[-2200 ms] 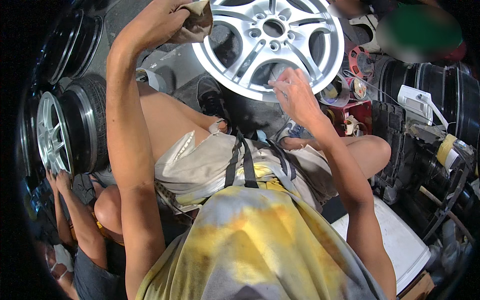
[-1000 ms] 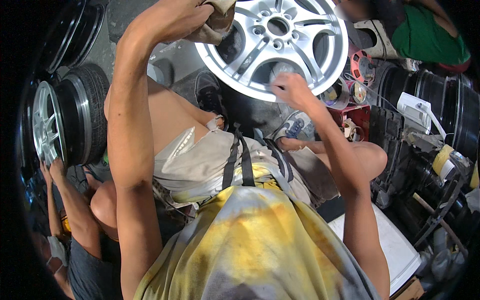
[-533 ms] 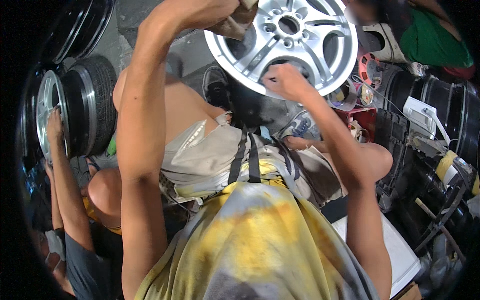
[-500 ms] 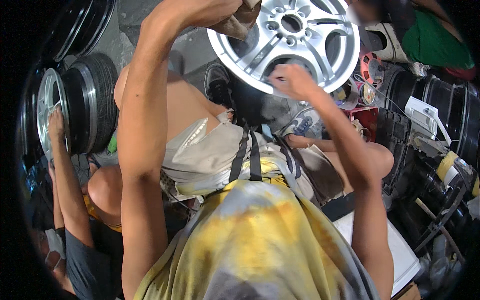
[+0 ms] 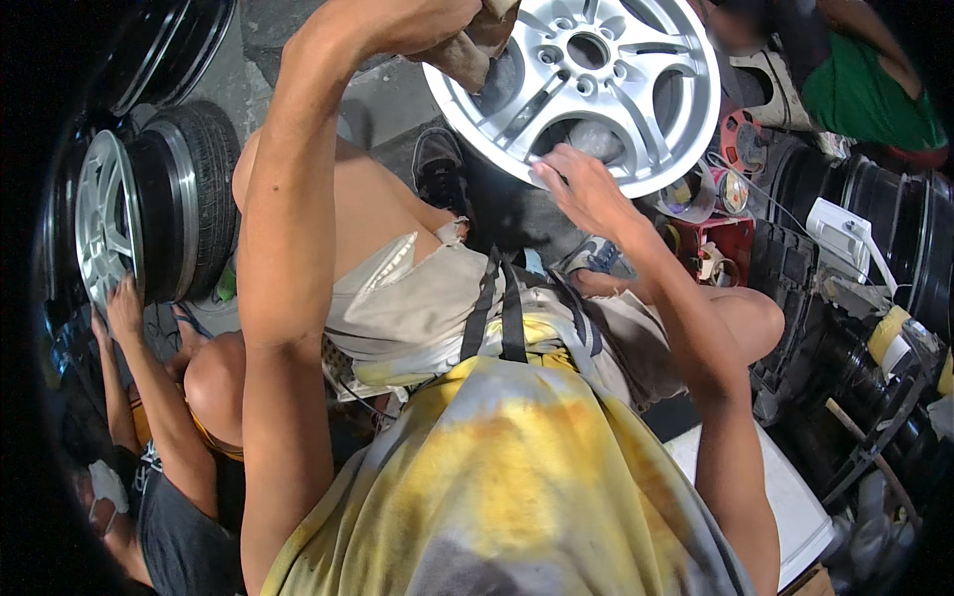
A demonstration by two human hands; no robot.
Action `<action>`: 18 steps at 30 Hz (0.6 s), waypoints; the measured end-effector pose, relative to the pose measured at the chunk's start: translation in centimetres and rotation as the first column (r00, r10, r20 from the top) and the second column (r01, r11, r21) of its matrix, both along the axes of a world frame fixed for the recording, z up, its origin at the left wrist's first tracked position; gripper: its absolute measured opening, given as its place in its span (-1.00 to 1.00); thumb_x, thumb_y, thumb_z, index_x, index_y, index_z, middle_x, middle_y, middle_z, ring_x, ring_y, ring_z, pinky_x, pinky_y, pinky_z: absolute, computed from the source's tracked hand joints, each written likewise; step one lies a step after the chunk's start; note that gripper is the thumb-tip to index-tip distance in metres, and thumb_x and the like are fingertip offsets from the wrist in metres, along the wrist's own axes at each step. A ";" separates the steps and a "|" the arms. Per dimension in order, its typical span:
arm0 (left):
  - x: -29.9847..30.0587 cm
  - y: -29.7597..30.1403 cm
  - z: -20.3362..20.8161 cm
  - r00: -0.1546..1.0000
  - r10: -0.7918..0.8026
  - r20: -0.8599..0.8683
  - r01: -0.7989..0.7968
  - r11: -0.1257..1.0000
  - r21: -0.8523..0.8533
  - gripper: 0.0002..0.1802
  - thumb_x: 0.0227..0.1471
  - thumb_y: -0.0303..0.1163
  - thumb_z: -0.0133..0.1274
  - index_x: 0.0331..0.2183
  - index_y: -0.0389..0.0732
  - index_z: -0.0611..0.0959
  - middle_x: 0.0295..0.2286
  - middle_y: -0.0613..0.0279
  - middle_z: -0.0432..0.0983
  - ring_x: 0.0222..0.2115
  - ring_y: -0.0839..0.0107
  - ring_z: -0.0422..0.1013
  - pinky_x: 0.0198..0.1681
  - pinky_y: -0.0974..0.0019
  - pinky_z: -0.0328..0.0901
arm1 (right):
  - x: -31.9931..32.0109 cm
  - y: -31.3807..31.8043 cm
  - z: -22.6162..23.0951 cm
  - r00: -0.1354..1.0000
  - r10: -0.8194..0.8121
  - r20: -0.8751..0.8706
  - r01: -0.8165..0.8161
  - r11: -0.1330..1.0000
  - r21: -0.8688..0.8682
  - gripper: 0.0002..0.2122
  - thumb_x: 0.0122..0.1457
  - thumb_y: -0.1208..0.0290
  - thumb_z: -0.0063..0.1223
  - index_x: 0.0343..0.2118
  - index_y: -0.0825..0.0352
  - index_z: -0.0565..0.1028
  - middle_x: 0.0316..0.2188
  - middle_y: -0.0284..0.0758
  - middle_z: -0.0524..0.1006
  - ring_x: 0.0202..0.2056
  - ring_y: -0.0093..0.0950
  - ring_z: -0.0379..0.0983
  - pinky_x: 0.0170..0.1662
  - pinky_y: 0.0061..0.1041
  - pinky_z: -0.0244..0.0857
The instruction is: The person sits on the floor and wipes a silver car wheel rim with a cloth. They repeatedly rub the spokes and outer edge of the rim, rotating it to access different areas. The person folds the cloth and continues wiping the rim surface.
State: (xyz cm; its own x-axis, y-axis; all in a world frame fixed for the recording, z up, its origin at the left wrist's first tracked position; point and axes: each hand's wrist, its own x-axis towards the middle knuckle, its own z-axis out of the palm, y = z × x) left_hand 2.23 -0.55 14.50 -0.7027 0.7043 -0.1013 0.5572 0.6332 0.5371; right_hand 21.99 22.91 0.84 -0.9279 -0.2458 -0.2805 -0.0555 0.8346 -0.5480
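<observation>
A silver alloy wheel rim (image 5: 641, 134) with split spokes and a round centre hole stands in front of me at the top. At its left edge my left hand (image 5: 437, 25) is closed on a folded brown cloth (image 5: 459, 62), partly cut off by the picture's upper border. My right hand (image 5: 581, 189) is at the rim's near edge, fingers pinched together. A small pale tip shows at the fingers; what they hold, if anything, is too small to make out.
Left, another person's hand (image 5: 124, 306) touches a silver rim (image 5: 99, 214) beside a tyre (image 5: 209, 189). At right stand a red box (image 5: 723, 233), an open can (image 5: 732, 192), an orange reel (image 5: 740, 139) and dark rims (image 5: 845, 189). Another person in green shorts (image 5: 865, 104) is at upper right.
My right hand has drawn slightly nearer to me along the rim's near edge. The rim has shifted a little to the right. The left neighbour's hand has slid lower on their rim.
</observation>
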 end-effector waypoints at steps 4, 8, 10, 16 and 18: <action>-0.1 0.2 -0.4 0.994 0.000 -0.108 0.003 1.000 0.024 -0.66 0.02 -0.42 -0.10 -0.24 -0.36 0.68 -0.34 -0.31 0.60 -0.28 -0.21 0.55 -0.21 -0.03 0.43 | 2.4 2.8 -1.2 0.988 0.035 -0.148 -0.020 0.994 0.104 -0.62 0.35 0.13 -0.02 -0.25 0.41 0.64 -0.23 -0.11 0.54 -0.08 -0.12 0.47 0.02 -0.16 0.31; 0.1 1.0 0.9 0.997 0.049 0.066 -0.050 0.999 0.020 -0.64 0.02 -0.41 -0.09 -0.21 -0.32 0.69 -0.37 -0.28 0.61 -0.33 -0.18 0.57 -0.24 -0.02 0.43 | 0.5 -2.1 -1.4 0.987 -0.029 -0.158 0.035 0.999 0.035 -0.60 0.33 0.12 0.05 -0.25 0.47 0.62 -0.24 -0.08 0.52 -0.11 -0.10 0.45 -0.02 -0.17 0.32; -0.2 1.9 0.5 0.997 0.031 0.064 -0.030 0.999 -0.017 -0.64 0.02 -0.41 -0.09 -0.20 -0.30 0.70 -0.38 -0.27 0.61 -0.35 -0.16 0.57 -0.26 -0.02 0.42 | 0.4 -1.8 -1.2 0.987 -0.060 -0.147 0.060 0.998 -0.009 -0.62 0.27 0.15 0.15 -0.22 0.48 0.63 -0.24 -0.07 0.53 -0.13 -0.06 0.47 -0.05 -0.18 0.34; -1.8 1.1 -3.3 1.000 0.007 0.008 -0.006 0.999 -0.046 -0.57 0.17 -0.38 -0.12 -0.01 -0.38 0.63 -0.30 -0.07 0.62 -0.39 0.17 0.54 -0.20 0.15 0.43 | 0.9 1.0 -1.6 0.989 -0.134 -0.057 0.111 0.947 -0.303 -0.72 0.22 0.27 0.23 -0.15 0.38 0.63 -0.23 -0.13 0.59 -0.16 -0.11 0.53 -0.07 -0.26 0.37; -0.8 2.0 -2.9 0.999 0.035 0.008 -0.035 0.998 -0.053 -0.55 0.12 -0.39 -0.11 -0.01 -0.35 0.64 -0.26 -0.17 0.63 -0.33 0.05 0.58 -0.16 0.08 0.45 | 1.0 1.6 -1.9 0.970 -0.242 -0.031 0.214 0.905 -0.367 -0.75 0.21 0.30 0.23 -0.17 0.37 0.64 -0.28 -0.15 0.61 -0.21 -0.18 0.55 -0.10 -0.29 0.38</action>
